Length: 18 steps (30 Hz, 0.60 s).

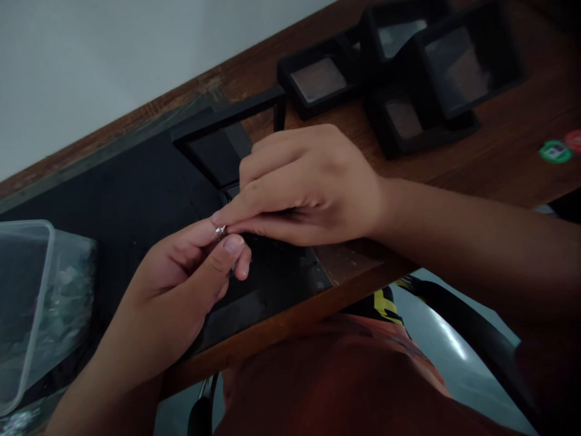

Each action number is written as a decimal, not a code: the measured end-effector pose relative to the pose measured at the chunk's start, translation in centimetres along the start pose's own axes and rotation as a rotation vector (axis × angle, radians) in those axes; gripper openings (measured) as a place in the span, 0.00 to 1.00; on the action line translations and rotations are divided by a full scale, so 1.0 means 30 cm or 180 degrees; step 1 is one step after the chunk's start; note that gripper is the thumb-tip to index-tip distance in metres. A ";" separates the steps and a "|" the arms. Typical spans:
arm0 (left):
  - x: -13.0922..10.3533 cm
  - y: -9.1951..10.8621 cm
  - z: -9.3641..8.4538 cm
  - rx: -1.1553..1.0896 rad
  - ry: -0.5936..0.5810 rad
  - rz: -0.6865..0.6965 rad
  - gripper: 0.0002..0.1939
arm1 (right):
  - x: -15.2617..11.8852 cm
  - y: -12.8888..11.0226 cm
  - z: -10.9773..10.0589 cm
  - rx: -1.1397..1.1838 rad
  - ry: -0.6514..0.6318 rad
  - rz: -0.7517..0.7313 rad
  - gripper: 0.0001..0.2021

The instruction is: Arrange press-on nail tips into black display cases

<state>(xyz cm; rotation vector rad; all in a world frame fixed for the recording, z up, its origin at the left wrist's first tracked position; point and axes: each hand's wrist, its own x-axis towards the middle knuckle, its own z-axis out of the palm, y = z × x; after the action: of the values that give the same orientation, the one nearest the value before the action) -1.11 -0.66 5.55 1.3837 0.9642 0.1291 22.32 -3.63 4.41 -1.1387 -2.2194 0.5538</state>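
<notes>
A tiny shiny silvery piece (220, 231) is pinched where my two hands meet, above the black mat; its kind is too small to make out. My left hand (181, 281) grips it from below, thumb and fingers closed. From the right, my right hand (308, 188) reaches over with thumb and index fingertip pressed together at the same piece. Just behind my right hand's knuckles stands a black frame (227, 115) with a clear pane, tilted upright and partly covered by that hand.
Left on the black mat (113, 175) stands a clear plastic tub (72, 290) holding small glassy pieces. Several black boxes with clear windows (318, 80) sit at the back right of the wooden table (490, 157). A green round item (555, 152) lies at far right.
</notes>
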 end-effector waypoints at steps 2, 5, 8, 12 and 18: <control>0.002 -0.004 -0.005 0.0041 -0.0032 -0.0023 0.22 | -0.002 -0.001 0.004 0.0122 0.0047 -0.0014 0.15; 0.008 -0.004 -0.007 0.0043 -0.0048 0.0037 0.22 | -0.002 -0.006 0.005 0.0071 -0.0058 0.0059 0.15; 0.011 0.000 -0.005 0.0081 -0.0062 0.0048 0.21 | 0.003 -0.014 -0.003 0.0126 -0.0193 0.0215 0.14; 0.006 0.005 -0.005 0.0182 -0.0096 0.0032 0.18 | 0.004 -0.018 -0.016 0.0773 -0.0091 0.0591 0.08; 0.003 0.008 -0.014 0.0183 -0.0143 0.0279 0.15 | 0.006 0.000 -0.017 0.1977 -0.0005 0.0965 0.04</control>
<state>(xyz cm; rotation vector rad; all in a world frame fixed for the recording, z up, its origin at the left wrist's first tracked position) -1.20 -0.21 5.77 1.4765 0.8761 0.1365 22.56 -3.45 4.84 -1.1206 -1.6827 1.2611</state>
